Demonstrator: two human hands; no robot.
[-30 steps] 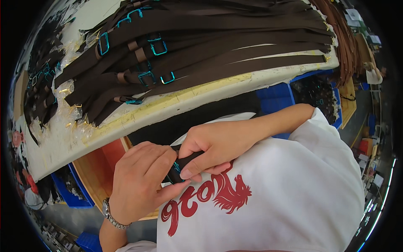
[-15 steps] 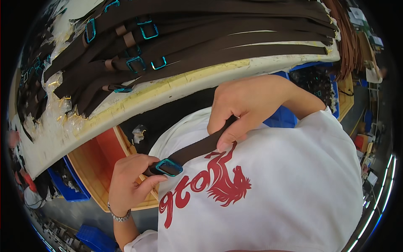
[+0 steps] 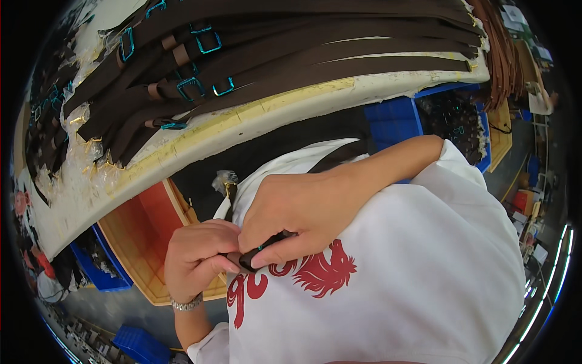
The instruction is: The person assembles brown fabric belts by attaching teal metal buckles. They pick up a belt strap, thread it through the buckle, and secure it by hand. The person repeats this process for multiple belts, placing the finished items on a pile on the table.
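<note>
In front of my white shirt, both hands meet on a dark brown strap (image 3: 247, 262). My left hand (image 3: 197, 252) pinches it from the left with thumb and fingers. My right hand (image 3: 303, 209) is closed on it from the right, thumb below. A sliver of the teal metal buckle (image 3: 260, 247) shows between the right thumb and fingers; the rest is hidden. A further dark strap length (image 3: 332, 159) lies behind my right wrist. An end wrapped in clear plastic (image 3: 225, 181) hangs just beyond my hands.
Many dark straps with teal buckles (image 3: 209, 41) lie across the white table (image 3: 218, 124) ahead. Below its edge stand an orange-lined crate (image 3: 154, 218) and a blue bin (image 3: 393, 121). Reddish-brown strips (image 3: 503, 60) hang at the far right.
My right hand has moved left and down along the strap to meet my left hand, covering the buckle. The plastic-wrapped end has shifted right and up.
</note>
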